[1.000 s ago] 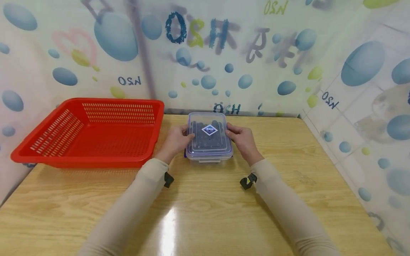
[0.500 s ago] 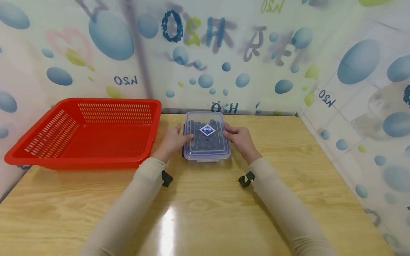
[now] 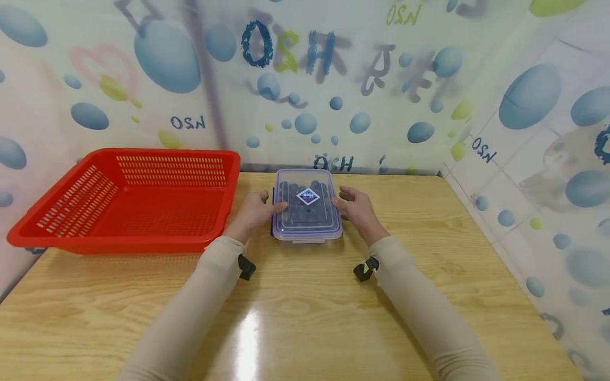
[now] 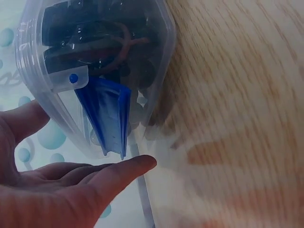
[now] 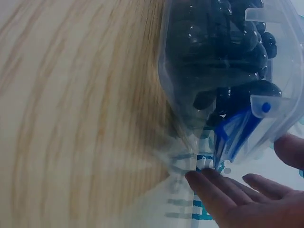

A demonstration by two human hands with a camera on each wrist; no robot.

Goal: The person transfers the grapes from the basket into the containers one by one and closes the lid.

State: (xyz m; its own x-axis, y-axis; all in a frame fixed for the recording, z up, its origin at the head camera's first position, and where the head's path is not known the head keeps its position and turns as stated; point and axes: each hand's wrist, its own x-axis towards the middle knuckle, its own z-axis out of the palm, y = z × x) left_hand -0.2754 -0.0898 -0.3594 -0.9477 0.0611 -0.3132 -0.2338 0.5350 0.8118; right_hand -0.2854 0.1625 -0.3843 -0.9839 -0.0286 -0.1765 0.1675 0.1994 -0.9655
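Observation:
A clear plastic food container (image 3: 310, 230) with a lidded top and a diamond label (image 3: 308, 196) stands on the table, dark round pieces showing through it. My left hand (image 3: 253, 211) is at its left side, thumb over the lid's edge and fingers extended. In the left wrist view a blue latch (image 4: 107, 116) angles outward from the container, just above those fingers. My right hand (image 3: 358, 210) has its thumb at the lid's right edge, fingers loosely extended. Another blue latch (image 5: 237, 133) slants out in the right wrist view, its lower end right at the fingertips (image 5: 204, 183).
A red slotted plastic basket (image 3: 157, 243) stands to the left on the wooden table (image 3: 305, 317). Behind the table is a wall (image 3: 305, 69) covered with blue bubbles and lettering, and another patterned wall (image 3: 534, 211) borders the right side.
Fingers of both hands have moved outward from the container's sides, while the thumbs stay at the lid. More of the left blue latch shows along the side. The head view has shifted slightly.

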